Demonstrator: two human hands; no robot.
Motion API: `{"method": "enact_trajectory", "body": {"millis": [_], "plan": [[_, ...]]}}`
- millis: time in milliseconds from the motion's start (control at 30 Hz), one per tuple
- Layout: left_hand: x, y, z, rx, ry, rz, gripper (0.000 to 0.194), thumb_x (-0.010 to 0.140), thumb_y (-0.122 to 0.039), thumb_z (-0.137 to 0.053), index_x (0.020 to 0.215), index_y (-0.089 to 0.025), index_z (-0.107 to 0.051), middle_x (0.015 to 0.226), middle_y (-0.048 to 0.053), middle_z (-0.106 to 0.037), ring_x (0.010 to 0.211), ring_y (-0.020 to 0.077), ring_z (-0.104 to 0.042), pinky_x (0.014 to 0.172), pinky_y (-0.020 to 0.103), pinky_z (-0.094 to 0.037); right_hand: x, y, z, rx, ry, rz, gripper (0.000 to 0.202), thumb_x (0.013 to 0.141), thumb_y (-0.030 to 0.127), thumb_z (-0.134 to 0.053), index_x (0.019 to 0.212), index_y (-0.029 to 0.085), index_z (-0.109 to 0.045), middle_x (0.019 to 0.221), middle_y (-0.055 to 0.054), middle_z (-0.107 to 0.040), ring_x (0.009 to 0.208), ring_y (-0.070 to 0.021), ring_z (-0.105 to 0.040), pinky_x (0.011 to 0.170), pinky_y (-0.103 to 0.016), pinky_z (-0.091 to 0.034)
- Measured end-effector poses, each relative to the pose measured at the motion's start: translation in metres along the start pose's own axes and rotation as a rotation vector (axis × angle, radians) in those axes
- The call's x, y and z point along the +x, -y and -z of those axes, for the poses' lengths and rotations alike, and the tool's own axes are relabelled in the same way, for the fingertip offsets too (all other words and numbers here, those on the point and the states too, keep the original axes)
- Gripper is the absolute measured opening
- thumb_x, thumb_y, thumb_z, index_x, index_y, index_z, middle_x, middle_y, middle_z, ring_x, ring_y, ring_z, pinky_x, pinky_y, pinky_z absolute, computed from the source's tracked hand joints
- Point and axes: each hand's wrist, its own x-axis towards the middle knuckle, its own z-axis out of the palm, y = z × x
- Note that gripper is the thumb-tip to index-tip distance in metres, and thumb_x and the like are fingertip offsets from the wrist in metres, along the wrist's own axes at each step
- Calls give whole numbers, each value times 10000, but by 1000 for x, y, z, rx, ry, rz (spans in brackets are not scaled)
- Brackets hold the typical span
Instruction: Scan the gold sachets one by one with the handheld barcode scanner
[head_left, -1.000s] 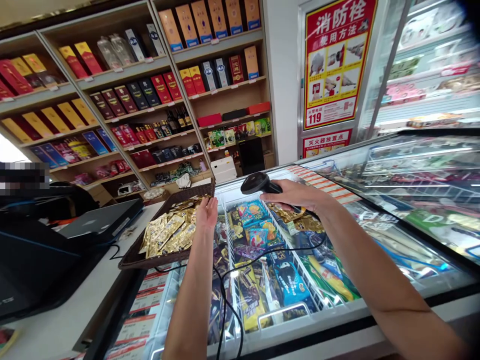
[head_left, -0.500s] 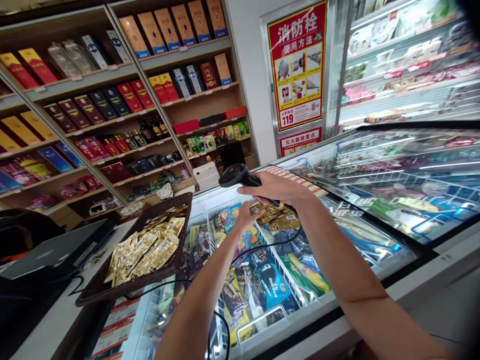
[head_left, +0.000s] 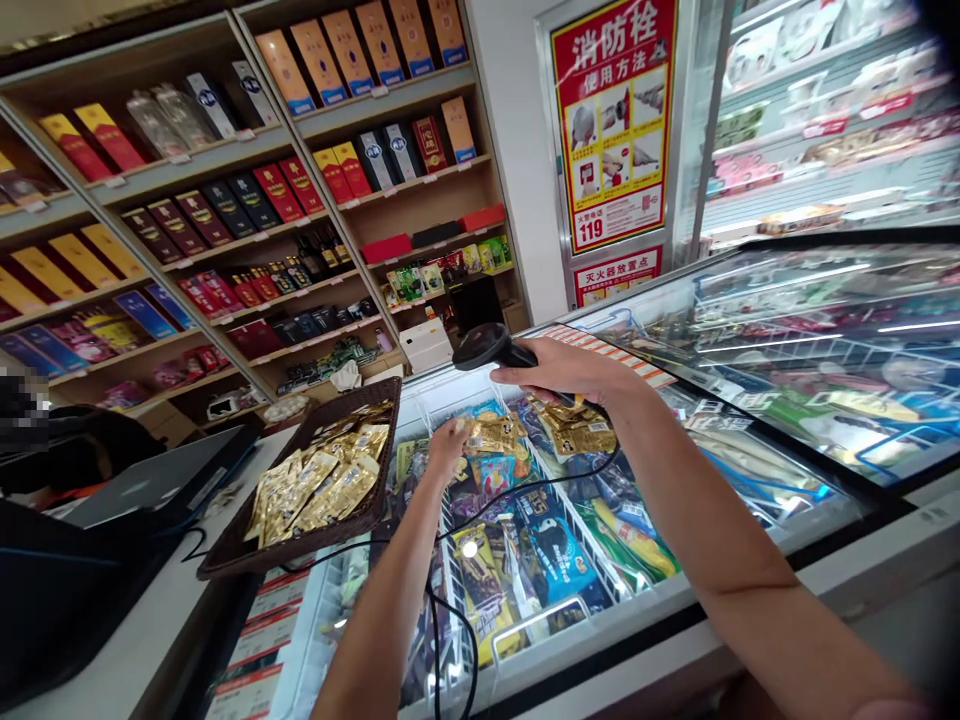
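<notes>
A black barcode scanner (head_left: 495,347) is gripped in my right hand (head_left: 574,370), its head pointing left over the freezer. My left hand (head_left: 448,448) is closed on the near end of a gold foil packet (head_left: 491,432), held over the bagged ice creams. More gold packets (head_left: 581,428) lie in the freezer below my right hand. To the left, a dark brown wicker basket (head_left: 300,548) holds a heap of similar gold packets (head_left: 322,475). The scanner's black cable (head_left: 540,487) loops across the freezer beneath my arms.
An open chest freezer (head_left: 675,610) with white wire baskets of bagged goods fills the middle. Its glass lid (head_left: 825,330) covers the right side. A laptop-like device (head_left: 161,480) sits on the counter at left. Shelves of boxed bottles (head_left: 225,215) stand behind.
My left hand has moved left, away from the gold packets under the scanner, bringing one gold packet with it. My right hand still holds the scanner. The view has shifted slightly.
</notes>
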Motion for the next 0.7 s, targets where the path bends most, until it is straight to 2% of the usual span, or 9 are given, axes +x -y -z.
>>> {"method": "enact_trajectory", "body": {"millis": [100, 233, 333, 533, 700], "plan": [[-1, 5, 12, -60, -100, 1, 201, 682, -294, -791, 680, -196, -616, 598, -43, -572, 610, 128, -589, 582, 208, -470, 3, -2, -5, 2, 19, -12, 424, 811, 597, -667, 890, 206, -523, 497, 52, -501, 397, -91, -419, 417, -223, -316], [3, 7, 17, -222, -236, -25, 182, 748, -327, -761, 827, -201, -656, 781, -13, -672, 755, 121, -647, 661, 194, -497, 7, -4, -12, -25, 39, -35, 435, 798, 610, -669, 869, 209, -518, 505, 53, -502, 408, -95, -430, 418, -223, -315], [5, 3, 22, -352, -295, -16, 158, 786, -318, -745, 846, -212, -645, 823, -11, -685, 796, 113, -673, 714, 201, -520, 10, -6, -16, -33, 57, -46, 457, 782, 634, -670, 854, 210, -515, 502, 57, -494, 412, -100, -427, 425, -226, -317], [2, -3, 24, -574, -339, -23, 136, 886, -234, -645, 784, -223, -555, 791, -45, -684, 862, 88, -701, 857, 251, -550, 18, -14, -19, 10, 98, -62, 470, 757, 637, -692, 809, 212, -499, 511, 49, -502, 432, -101, -438, 444, -228, -332], [0, -7, 22, -666, -333, -21, 129, 902, -186, -616, 801, -218, -541, 851, -40, -714, 916, 95, -708, 896, 275, -550, 24, -21, -22, 67, 139, -81, 499, 729, 654, -708, 771, 205, -495, 511, 43, -502, 429, -92, -426, 429, -224, -316]]}}
